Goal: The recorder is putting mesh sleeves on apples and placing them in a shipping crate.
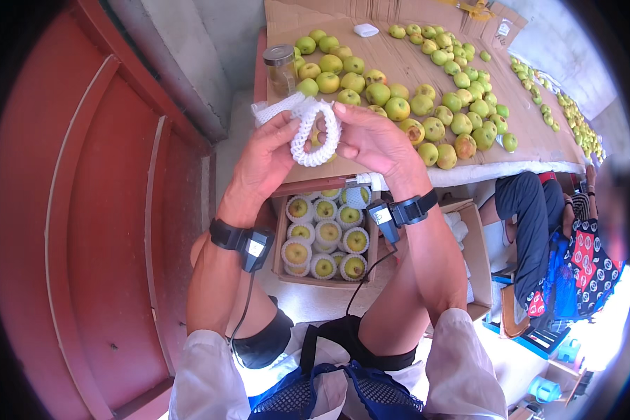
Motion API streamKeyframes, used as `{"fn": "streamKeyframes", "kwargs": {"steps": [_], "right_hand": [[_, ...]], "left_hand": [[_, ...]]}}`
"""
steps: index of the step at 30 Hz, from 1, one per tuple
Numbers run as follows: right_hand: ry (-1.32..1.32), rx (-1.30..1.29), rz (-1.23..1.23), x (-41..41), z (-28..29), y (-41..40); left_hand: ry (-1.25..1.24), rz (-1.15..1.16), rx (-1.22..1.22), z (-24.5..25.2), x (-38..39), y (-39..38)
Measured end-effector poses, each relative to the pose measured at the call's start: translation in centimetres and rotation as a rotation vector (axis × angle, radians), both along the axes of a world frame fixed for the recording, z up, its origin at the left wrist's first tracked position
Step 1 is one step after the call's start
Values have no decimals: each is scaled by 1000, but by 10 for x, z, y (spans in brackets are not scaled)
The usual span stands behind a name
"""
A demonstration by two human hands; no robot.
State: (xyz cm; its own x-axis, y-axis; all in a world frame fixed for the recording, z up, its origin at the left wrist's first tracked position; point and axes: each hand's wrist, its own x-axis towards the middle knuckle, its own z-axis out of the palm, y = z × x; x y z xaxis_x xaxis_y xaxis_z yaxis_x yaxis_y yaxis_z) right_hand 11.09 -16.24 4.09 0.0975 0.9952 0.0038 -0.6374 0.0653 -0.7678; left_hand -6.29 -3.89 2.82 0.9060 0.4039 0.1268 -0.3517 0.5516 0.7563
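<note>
Both hands are raised over the near edge of a cardboard-covered table (357,163). Between them is a white foam net sleeve (316,152), its rim rolled into a thick ring with an opening. My left hand (273,147) grips its left side, and more white foam netting (278,109) sticks out behind those fingers. The thumb and fingers of my right hand (375,136) touch the ring's right side. Loose green-yellow apples (397,109), some with brown spots, lie just beyond. Below the table edge, a cardboard box (278,268) holds apples in white foam nets (327,233).
A glass jar with a metal lid (280,68) stands at the table's left corner. Another cardboard box (478,252) with white foam nets is right of my knees. A seated person (525,226) is at the far right. A red door (100,210) stands at left.
</note>
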Motion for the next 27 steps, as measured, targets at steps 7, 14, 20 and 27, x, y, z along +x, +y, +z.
{"fn": "streamKeyframes", "kwargs": {"steps": [7,14,20,27], "right_hand": [[-14,17,114,6,-7,-1],[-28,-25,-13,10,-18,2],[-233,-165,-137,10,-24,3],[-666,-302,-469,6,-58,20]], "left_hand": [[38,59,23,6,0,-8],[135,17,-52,5,1,-13],[249,100,57,-23,8,3],[462,288,177,-50,21,7]]}}
